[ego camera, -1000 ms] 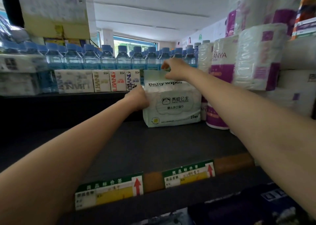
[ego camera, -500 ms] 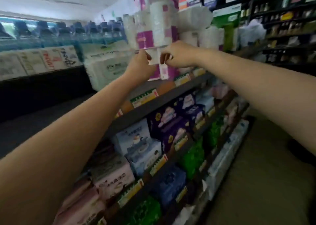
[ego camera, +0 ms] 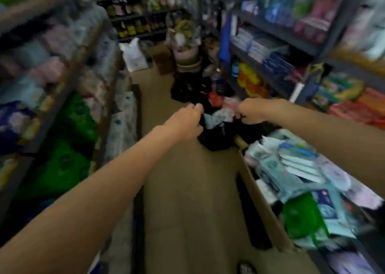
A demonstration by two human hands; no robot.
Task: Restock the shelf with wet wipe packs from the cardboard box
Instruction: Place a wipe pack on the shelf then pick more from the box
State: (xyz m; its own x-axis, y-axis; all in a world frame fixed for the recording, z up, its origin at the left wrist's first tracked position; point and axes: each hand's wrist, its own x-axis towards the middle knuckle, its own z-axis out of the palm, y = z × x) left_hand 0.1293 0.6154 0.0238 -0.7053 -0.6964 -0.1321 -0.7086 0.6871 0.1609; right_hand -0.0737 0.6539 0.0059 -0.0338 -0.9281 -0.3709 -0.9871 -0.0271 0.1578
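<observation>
Wet wipe packs (ego camera: 295, 169) heaped in cardboard box (ego camera: 262, 203) low right; left hand (ego camera: 185, 123) and right hand (ego camera: 251, 111) loosely curled, empty, mid-aisle; reach right-down, grab one top pack flat, avoid toppling pile.

The cardboard box (ego camera: 263, 208) is matt brown paperboard, the wet wipe packs (ego camera: 295, 169) in it look like glossy plastic film, the floor (ego camera: 187, 200) is dull, smooth tan, and the shelf frame (ego camera: 312, 80) looks like dark painted metal.
</observation>
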